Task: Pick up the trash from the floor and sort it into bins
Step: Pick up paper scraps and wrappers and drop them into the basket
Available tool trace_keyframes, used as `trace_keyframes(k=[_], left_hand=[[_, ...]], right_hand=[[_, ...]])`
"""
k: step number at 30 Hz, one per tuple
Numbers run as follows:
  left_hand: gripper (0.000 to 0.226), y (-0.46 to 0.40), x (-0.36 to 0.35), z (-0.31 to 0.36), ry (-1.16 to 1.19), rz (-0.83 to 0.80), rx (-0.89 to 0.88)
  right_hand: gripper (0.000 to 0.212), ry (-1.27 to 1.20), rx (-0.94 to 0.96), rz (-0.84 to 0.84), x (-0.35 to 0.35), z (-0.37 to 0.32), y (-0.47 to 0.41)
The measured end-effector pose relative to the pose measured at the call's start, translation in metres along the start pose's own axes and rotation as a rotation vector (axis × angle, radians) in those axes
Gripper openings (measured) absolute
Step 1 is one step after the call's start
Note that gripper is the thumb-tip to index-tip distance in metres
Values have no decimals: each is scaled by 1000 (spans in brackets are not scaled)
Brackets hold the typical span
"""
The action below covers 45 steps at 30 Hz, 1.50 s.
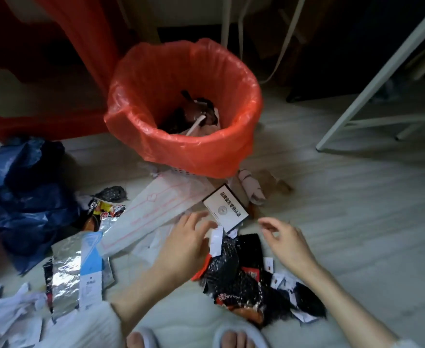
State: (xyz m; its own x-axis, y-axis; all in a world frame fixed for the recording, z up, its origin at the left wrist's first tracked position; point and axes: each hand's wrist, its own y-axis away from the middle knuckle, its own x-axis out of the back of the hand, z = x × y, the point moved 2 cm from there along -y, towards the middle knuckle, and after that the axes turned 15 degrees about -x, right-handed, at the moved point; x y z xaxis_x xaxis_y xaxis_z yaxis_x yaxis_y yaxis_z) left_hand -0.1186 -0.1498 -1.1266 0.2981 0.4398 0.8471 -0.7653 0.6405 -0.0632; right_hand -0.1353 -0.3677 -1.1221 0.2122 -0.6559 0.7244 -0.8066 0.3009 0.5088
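Blue bag (28, 197) far L; foil (65, 275), envelope (156, 212), card (225, 208), black wrappers (244, 280) on floor, lots left; bin (183, 109) has some trash; L hand (188, 242) relaxed, fingertips at paper scrap (216, 241), grip unclear; R hand (286, 239) half-open, empty.

Dim, soft indoor light — the floor (344, 222) palest at centre, corners sinking into near-black. Wide-angle bending at the edges; slight blur throughout, glare on foil wrapper (65, 270).
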Motion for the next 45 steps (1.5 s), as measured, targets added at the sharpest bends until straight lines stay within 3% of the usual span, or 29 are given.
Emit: trace_keyframes(k=[2, 4, 7, 12, 16, 22, 27, 31, 34, 39, 42, 45], left_hand=[[38, 15, -23, -14, 28, -186, 108], [44, 26, -39, -26, 71, -247, 169], [55, 33, -64, -35, 9, -194, 24], [84, 31, -97, -22, -171, -450, -24], [80, 29, -101, -18, -237, -448, -72], [34, 44, -84, -35, -73, -222, 25], [41, 49, -71, -43, 2, -121, 55], [40, 40, -56, -39, 100, 33, 73], [39, 31, -39, -33, 146, 150, 137], [37, 5, -4, -16, 184, 281, 54], [39, -19, 28, -4, 175, 434, -12], [41, -39, 65, 9, 159, 628, -90]], right_hand=[[39, 135, -2, -72, -29, 24, 2], [59, 282, 34, -101, -52, 34, 5], [91, 452, 49, -145, -78, 42, 10], [119, 636, 86, -181, -100, 50, 17], [103, 646, 159, -123, -104, 57, 22], [73, 529, 252, 56, -108, 64, 13], [50, 444, 328, 155, -102, 63, 7], [35, 299, 286, 254, -84, 57, 5], [29, 140, 208, 334, -64, 42, 8], [28, -147, 0, 299, -36, 16, 3], [27, -321, 46, 355, -10, -12, 1], [32, -405, 253, 524, 23, -53, 4]])
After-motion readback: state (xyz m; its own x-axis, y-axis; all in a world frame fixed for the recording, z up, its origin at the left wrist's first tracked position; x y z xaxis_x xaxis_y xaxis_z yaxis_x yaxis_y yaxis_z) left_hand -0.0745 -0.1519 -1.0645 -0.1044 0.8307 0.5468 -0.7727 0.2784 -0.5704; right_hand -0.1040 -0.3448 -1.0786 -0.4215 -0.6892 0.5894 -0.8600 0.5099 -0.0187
